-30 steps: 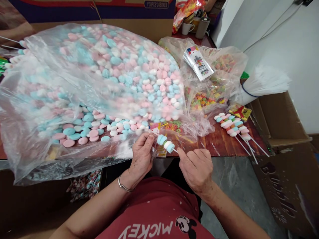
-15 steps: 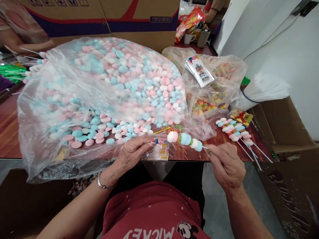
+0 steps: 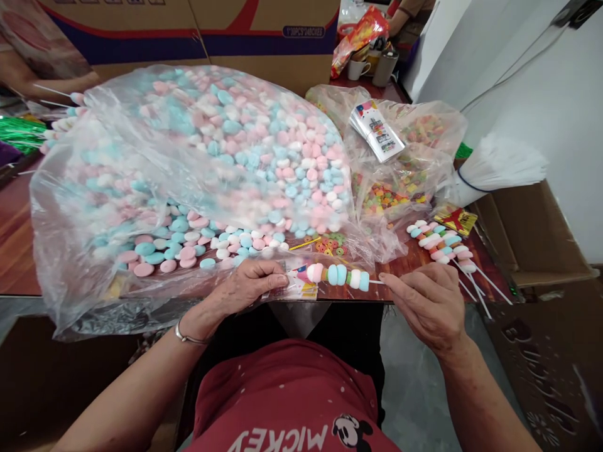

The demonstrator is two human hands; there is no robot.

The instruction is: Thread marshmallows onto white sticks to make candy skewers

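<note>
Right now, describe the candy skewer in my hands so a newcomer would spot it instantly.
Find the huge clear bag of pink, white and blue candies on the reddish table. Just below its lower right part, between the left hand and the right hand, is the candy skewer. Unlike the bunched skewers at the table's right, it is single and runs sideways.

At the near edge of the reddish-brown table (image 3: 14,254), my candy skewer (image 3: 336,275) bands pink, pale blue, white and green. The heaped sweets (image 3: 226,154) mix pink, blue and white. My red shirt (image 3: 287,389) has white dots.
</note>
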